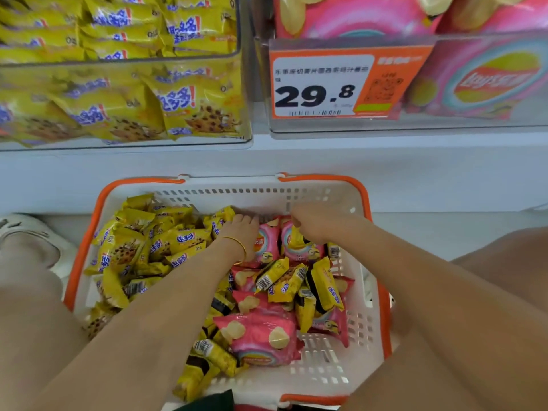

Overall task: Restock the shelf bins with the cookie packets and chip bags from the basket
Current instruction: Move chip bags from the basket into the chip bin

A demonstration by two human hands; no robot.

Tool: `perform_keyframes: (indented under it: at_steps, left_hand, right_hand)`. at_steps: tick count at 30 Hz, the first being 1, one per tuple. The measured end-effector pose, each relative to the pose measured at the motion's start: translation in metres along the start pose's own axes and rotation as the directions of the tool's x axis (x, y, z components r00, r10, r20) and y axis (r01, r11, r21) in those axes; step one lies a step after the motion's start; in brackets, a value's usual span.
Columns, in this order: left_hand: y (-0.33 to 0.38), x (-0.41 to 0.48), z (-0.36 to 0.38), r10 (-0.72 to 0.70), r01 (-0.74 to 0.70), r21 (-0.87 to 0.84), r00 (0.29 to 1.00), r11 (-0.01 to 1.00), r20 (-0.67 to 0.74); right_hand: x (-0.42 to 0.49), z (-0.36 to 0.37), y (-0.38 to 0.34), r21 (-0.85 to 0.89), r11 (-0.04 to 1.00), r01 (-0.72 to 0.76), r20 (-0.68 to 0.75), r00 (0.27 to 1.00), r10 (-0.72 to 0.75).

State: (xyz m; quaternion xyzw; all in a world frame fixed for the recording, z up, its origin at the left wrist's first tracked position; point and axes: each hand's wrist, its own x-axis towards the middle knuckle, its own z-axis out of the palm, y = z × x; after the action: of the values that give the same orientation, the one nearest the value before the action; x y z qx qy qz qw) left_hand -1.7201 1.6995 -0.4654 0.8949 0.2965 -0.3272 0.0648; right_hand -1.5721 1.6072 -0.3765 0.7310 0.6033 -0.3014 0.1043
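Note:
A white basket with an orange rim (376, 295) stands on the floor below the shelf. Yellow cookie packets (124, 250) fill its left side, and pink chip bags (261, 339) lie mixed with more packets on its right. My left hand (240, 232), a gold bangle on the wrist, reaches to the basket's far end; its fingers curl down over the top edge of a pink chip bag (265, 243). My right hand (311, 223) is beside it and grips the top of a second pink chip bag (298, 247). The fingertips of both hands are hidden.
On the shelf above, a clear bin at the left (246, 93) holds yellow cookie packets. A clear bin at the right (489, 126) holds pink chip bags behind an orange price tag (326, 84). My knees flank the basket, and a white shoe (26, 232) is at the left.

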Motion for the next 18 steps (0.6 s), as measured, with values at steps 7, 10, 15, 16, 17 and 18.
perform_keyframes:
  at_steps: [7,10,15,16,17,18]
  left_hand:
    - [-0.006,-0.003,-0.019,-0.003,-0.003,0.081,0.998,0.997,0.066]
    - [-0.004,-0.012,-0.029,0.029,-0.031,0.106,0.999,0.994,0.024]
    - [-0.003,-0.036,-0.058,0.042,-0.028,0.122,0.993,0.992,-0.112]
    - [-0.002,-0.043,-0.065,0.042,-0.026,0.122,0.99,0.992,-0.134]
    - [-0.002,-0.05,-0.073,0.044,-0.024,0.124,0.987,0.992,-0.157]
    - [-0.002,-0.057,-0.08,0.045,-0.023,0.127,0.983,0.992,-0.177]
  right_hand:
    - [-0.002,0.002,-0.001,-0.033,0.999,0.011,0.056,0.998,-0.009]
    - [-0.005,0.0,-0.003,-0.028,0.999,0.037,0.056,0.998,-0.036]
    - [-0.008,-0.003,-0.005,0.139,0.986,0.087,-0.128,0.989,-0.07]
    - [-0.01,-0.005,-0.006,0.232,0.966,0.114,-0.188,0.98,-0.071]
    - [-0.011,-0.008,-0.006,0.318,0.938,0.136,-0.222,0.973,-0.066]
    - [-0.014,-0.013,-0.007,0.392,0.907,0.155,-0.243,0.968,-0.06]
